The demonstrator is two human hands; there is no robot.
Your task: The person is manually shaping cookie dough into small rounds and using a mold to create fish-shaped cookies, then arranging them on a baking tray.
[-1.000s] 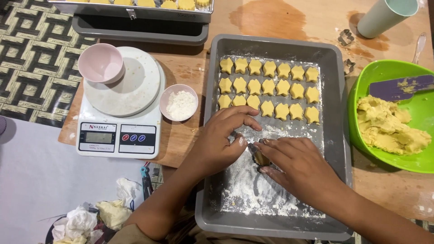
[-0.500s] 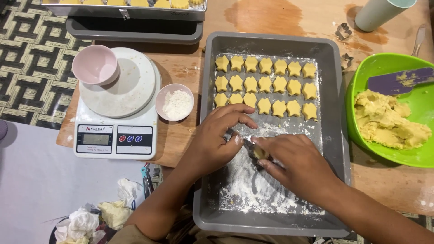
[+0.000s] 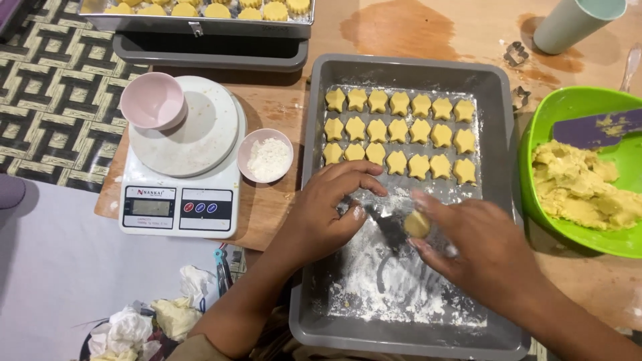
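White flour dusts the bare bottom of the grey baking tray [image 3: 314,200], nearest the person. Over that floured patch both hands work close together. Right hand [image 3: 485,251] pinches a small round lump of yellow dough [image 3: 417,224] betw. thumb and fingertips, lump held just above the tray floor. Left hand [image 3: 328,210] curled, fingers bent down w/ tips on or just over the flour beside a small dark cutter [image 3: 393,230]; can't tell if it grips anything. Bottom left: crumpled tissues [image 3: 127,331] w/ dough scraps.

Farther up in the tray: three neat rows of star-shaped dough pieces [image 3: 399,137], touching or nearly so. Left of tray on the wooden table [image 3: 414,33]: small pink bowl of flour [image 3: 266,155], then a white digital kitchen scale [image 3: 180,177] w/ an empty pink cup [image 3: 154,100] on its plate. Right: green bowl [image 3: 568,113] of yellow dough w/ purple spatula [image 3: 595,128]. Far edge: another tray of round pieces [image 3: 207,27], mint cup [image 3: 568,23], two metal cutters [image 3: 516,53].
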